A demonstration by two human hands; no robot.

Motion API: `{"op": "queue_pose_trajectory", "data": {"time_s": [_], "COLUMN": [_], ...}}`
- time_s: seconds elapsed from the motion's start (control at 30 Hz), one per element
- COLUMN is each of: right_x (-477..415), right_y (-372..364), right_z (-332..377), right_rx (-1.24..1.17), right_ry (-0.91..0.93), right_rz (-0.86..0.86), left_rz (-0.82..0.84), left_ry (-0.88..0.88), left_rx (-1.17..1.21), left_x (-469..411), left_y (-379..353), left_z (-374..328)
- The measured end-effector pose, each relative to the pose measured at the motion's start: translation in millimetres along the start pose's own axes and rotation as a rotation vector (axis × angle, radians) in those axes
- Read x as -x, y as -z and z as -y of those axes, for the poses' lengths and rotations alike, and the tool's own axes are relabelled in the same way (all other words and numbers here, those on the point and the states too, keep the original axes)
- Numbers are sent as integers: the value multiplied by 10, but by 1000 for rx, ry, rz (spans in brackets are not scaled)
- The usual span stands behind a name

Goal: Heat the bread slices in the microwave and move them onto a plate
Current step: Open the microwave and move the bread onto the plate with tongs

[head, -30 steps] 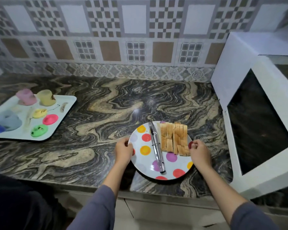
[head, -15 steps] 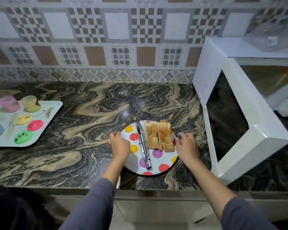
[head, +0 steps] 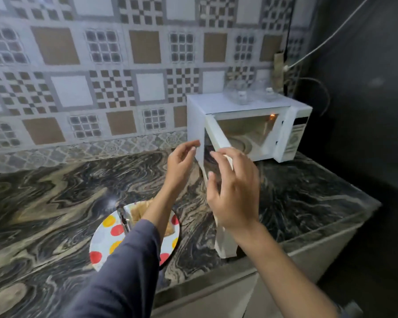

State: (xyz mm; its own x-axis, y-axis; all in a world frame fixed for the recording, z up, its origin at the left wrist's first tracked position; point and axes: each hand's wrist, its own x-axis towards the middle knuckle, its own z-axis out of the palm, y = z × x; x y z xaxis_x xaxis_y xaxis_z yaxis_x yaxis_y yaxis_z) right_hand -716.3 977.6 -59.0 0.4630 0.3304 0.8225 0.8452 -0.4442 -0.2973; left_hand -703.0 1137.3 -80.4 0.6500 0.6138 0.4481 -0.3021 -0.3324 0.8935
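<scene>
Both hands were raised above the desk (head: 55,203), holding nothing. The left hand (head: 182,164) hung with its fingers loosely curved, thumb and fingertips near one another but pinching no object. The right hand (head: 234,193) was spread, its fingers apart, in front of the open microwave door (head: 217,134) – whether it touched the door could not be told.

The bread slices (head: 138,211) lay on the polka-dot plate (head: 97,244) near the front edge of the desk, partly hidden by the left forearm and its dark blue sleeve (head: 124,271). Metal tongs (head: 124,218) rested on the same plate, just beside the bread on its left.

The white microwave (head: 195,120) stood at the back right of the desk against the patterned tile wall (head: 78,76), well apart from the plate. Its door swung out towards the camera, and the lit cavity showed a glass turntable (head: 239,143) – nothing could be made out on it. Clear glass items (head: 239,95) sat on the microwave's top.
</scene>
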Motion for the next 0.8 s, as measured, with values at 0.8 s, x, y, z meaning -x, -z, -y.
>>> {"op": "queue_pose_trajectory", "data": {"time_s": [0.8], "right_x": [-726], "right_y": [-20], "right_z": [-3424], "right_rx": [-268], "right_ry": [-118], "right_rz": [-26], "left_rz": [-21], "left_ry": [-544], "left_rx": [-661], "left_x": [-1042], "left_y": [-2493], "left_z": [532]}}
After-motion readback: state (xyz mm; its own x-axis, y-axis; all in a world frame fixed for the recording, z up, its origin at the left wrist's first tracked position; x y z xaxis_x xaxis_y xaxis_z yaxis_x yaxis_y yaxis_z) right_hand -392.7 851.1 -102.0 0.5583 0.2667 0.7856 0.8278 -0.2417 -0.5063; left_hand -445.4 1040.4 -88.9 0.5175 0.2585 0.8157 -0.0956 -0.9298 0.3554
